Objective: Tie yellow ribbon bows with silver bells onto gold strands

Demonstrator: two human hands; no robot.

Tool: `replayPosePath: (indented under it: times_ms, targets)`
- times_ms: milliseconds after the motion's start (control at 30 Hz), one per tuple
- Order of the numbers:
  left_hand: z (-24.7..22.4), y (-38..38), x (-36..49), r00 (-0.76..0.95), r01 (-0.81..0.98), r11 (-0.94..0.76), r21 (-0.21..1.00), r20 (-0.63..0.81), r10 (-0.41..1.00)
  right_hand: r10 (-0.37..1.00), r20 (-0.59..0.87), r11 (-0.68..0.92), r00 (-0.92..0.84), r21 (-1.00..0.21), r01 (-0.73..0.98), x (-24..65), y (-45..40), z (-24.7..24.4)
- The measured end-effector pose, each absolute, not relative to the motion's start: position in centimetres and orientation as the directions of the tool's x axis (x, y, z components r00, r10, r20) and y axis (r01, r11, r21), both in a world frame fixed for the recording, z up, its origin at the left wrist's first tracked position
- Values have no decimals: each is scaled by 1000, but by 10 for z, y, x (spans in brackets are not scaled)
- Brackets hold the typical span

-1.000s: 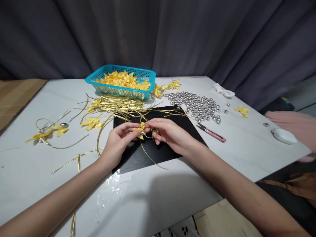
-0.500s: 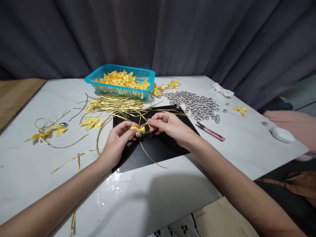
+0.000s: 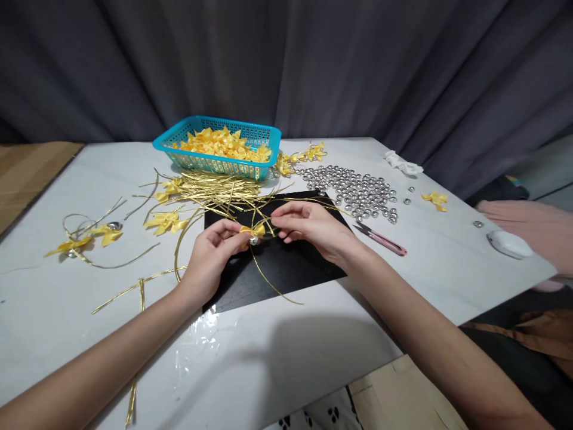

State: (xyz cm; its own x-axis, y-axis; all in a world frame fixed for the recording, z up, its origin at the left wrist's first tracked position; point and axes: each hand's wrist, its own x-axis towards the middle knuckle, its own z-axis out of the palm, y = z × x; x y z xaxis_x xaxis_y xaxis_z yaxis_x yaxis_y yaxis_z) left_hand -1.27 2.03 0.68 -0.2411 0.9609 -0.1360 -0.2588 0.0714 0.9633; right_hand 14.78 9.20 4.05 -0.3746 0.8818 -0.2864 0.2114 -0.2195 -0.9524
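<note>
Over a black mat (image 3: pixel 277 272), my left hand (image 3: pixel 217 254) pinches a small yellow ribbon bow (image 3: pixel 253 230) with a silver bell-like piece (image 3: pixel 253 240) at its underside. A thin gold wire (image 3: pixel 268 282) trails from the bow down across the mat. My right hand (image 3: pixel 308 227) is just right of the bow, its thumb and fingers drawn together near gold wire ends; what it grips is too small to make out. Behind my hands lies a pile of gold wires (image 3: pixel 219 188).
A blue basket (image 3: pixel 215 156) of yellow bows stands at the back. Silver pieces (image 3: pixel 358 191) are spread right of centre, near pink-handled snips (image 3: pixel 385 241). Loose bows (image 3: pixel 165 223) and wires lie left. A white dish (image 3: pixel 509 244) sits at the right edge, beside a person's pink sleeve (image 3: pixel 528 230).
The bow has tilted and shifted slightly right in my left hand. My right hand's fingers have moved a little and lie slightly farther from the bow.
</note>
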Motion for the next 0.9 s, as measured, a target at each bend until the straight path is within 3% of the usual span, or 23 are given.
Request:
replayPosePath:
  times_ms: [33, 100, 167, 233, 300, 467, 633, 900]
  targets:
    - [7, 21, -13, -262, -274, 65, 959, -140, 955, 919, -192, -105, -344, -961, 254, 148, 92, 40]
    - [7, 21, -13, -291, -285, 55, 957, -141, 946, 944, 132, 238, -302, -907, 347, 150, 90, 39]
    - [6, 21, -14, -305, -291, 45, 956, -137, 942, 815, 441, 571, -376, -724, 387, 152, 87, 38]
    - [5, 22, -14, -309, -303, 32, 952, -130, 942, 647, 549, 755, -529, -555, 348, 153, 83, 38]
    - [4, 22, -15, -306, -315, 29, 949, -130, 943, 567, 505, 813, -651, -470, 343, 152, 79, 36]
    - [3, 22, -15, -286, -320, 27, 947, -124, 950, 594, 353, 794, -723, -399, 458, 146, 73, 25]
    - [3, 23, -15, -319, -324, -1, 946, -108, 942, 562, 462, 825, -686, -259, 502, 143, 69, 18]
    - [5, 23, -13, -403, -322, -8, 947, -130, 906, 387, 588, 882, -710, -14, 470, 141, 58, 18]
